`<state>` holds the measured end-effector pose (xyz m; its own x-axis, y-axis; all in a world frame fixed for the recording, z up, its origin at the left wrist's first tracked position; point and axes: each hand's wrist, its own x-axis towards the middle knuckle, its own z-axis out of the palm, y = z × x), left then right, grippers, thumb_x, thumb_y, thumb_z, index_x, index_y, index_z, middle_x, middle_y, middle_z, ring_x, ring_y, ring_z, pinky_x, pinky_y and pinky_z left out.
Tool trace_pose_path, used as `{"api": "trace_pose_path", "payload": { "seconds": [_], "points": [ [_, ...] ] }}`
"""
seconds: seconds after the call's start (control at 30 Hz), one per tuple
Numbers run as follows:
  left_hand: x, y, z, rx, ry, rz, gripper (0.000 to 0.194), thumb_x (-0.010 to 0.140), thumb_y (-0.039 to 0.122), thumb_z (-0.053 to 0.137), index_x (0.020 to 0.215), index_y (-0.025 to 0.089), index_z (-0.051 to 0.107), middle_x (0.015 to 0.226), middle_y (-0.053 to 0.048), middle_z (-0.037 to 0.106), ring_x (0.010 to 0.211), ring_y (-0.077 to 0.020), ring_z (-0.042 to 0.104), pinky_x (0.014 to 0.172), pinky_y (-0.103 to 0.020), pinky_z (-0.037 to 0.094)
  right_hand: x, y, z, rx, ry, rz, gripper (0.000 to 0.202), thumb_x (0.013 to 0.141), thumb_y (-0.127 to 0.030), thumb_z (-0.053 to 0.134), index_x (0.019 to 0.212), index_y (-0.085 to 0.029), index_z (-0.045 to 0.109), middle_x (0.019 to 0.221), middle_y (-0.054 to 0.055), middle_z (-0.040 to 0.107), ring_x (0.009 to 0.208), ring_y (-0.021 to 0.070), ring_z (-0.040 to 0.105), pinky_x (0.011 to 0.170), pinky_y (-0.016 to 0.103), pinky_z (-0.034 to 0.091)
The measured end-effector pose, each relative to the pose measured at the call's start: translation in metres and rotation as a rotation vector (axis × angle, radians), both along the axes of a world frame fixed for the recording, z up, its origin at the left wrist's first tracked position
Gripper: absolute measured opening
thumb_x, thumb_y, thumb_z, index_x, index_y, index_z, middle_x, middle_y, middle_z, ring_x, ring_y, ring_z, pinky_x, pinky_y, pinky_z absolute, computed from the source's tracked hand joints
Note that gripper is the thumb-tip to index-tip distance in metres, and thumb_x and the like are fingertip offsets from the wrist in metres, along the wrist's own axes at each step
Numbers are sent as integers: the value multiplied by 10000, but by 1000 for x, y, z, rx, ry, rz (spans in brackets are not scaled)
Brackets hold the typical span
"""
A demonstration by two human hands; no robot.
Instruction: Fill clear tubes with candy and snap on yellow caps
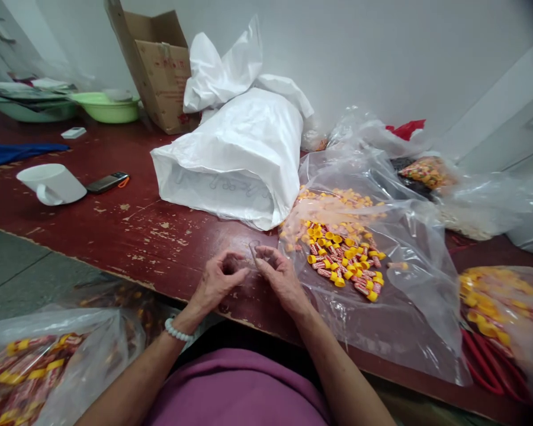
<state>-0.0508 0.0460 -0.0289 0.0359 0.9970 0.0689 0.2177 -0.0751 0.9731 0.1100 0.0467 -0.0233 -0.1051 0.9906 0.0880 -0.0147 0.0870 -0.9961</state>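
Between the thumb and fingers of my right hand [279, 275] is a small clear tube [253, 248], its open end pointing up. Close beside it, my left hand [222, 275] has its fingers curled round toward the thumb; whatever they may hold is hidden. Both hands are just above the front edge of the dark red table [160, 236]. Right of my right hand, a pile of small red-and-white patterned tubes with yellow caps [346, 254] lies on a clear plastic sheet or bag [408, 307]. Beyond my hands, a white woven sack [249, 142] lies with its mouth toward me.
On the left are a white mug [53, 183], a phone [108, 183], a green basin [106, 108] and a cardboard box [166, 83]. Red-handled scissors [493, 367] lie at the right by a filled bag [506, 296]. Another filled bag [106, 337] stands low at the left.
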Motion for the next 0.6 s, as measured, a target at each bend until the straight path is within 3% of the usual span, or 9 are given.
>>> {"api": "trace_pose_path", "payload": {
  "seconds": [0.1,0.23,0.43,0.6],
  "points": [
    [12,-3,0,-183,-401,86,509,628,337,771,1057,145,575,712,15,640,576,-110,584,544,-212,462,-3,-15,-6,-35,10,25,289,822,-382,577,1065,-227,584,916,-10,632,721,115,553,663,235,458],
    [26,-7,0,-315,-678,-77,454,626,275,787,1030,156,615,925,-42,691,781,-142,644,729,-256,508,-7,-21,-14,22,-59,-33,292,852,-392,541,1086,-221,573,957,11,633,827,143,577,738,266,486],
    [33,-11,-3,-262,-643,-191,409,677,231,747,1073,197,650,1071,-40,668,970,-155,609,900,-277,457,-4,-22,-19,281,-292,13,308,900,-280,454,1192,-208,518,1141,72,553,1086,176,510,970,361,418],
    [32,-8,-3,1,-271,-93,268,774,315,654,1005,178,660,1172,-68,633,1083,-189,568,951,-297,420,-3,-22,-26,326,-487,-173,384,869,-257,483,1250,-221,510,1217,104,497,1148,220,453,1012,419,366]
  ]
}}
